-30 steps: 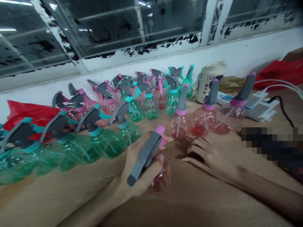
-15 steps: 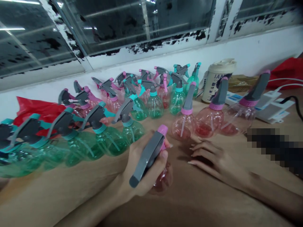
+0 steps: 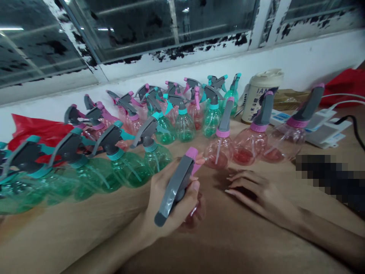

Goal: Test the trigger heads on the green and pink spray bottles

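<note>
My left hand (image 3: 165, 198) is wrapped round a pink spray bottle (image 3: 196, 211) with a grey trigger head and pink nozzle (image 3: 175, 184), held just above the brown table (image 3: 245, 243). My right hand (image 3: 256, 192) rests palm down on the table to its right, fingers apart and slightly curled, holding nothing. Just beyond both hands stands a row of three pink spray bottles (image 3: 243, 146), and a row of green spray bottles (image 3: 125, 167) runs off to the left.
Several more pink and green spray bottles (image 3: 182, 110) crowd against the white wall under the window. A beige cup (image 3: 261, 95), a white power strip with cables (image 3: 325, 129) and red plastic bags (image 3: 37, 131) lie along the back edge.
The view has shifted slightly. My left hand has tilted the pink bottle a little; my right hand stays on the table.
</note>
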A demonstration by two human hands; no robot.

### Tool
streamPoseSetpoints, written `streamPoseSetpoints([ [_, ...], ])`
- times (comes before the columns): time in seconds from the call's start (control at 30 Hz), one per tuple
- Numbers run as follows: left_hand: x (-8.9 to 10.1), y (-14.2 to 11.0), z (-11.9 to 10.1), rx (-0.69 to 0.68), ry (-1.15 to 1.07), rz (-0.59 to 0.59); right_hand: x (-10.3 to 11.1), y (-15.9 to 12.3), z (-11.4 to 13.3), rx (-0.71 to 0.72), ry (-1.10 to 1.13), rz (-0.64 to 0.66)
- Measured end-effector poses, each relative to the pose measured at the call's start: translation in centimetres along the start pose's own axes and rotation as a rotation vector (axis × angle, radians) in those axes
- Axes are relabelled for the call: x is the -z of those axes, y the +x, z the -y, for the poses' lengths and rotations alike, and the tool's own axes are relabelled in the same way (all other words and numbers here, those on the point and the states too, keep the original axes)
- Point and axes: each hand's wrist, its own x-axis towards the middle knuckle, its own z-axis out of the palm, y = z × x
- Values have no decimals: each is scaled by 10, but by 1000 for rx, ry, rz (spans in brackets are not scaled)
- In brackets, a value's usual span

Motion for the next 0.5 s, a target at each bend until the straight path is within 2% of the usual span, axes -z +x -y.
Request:
streamPoseSetpoints([
  [0.13,1,2,-3,-1,-12,33,-1,1,1,-10,63,-4],
  [0.5,3,4,-4,5,-58,51,-2,0,1,25,42,-8],
])
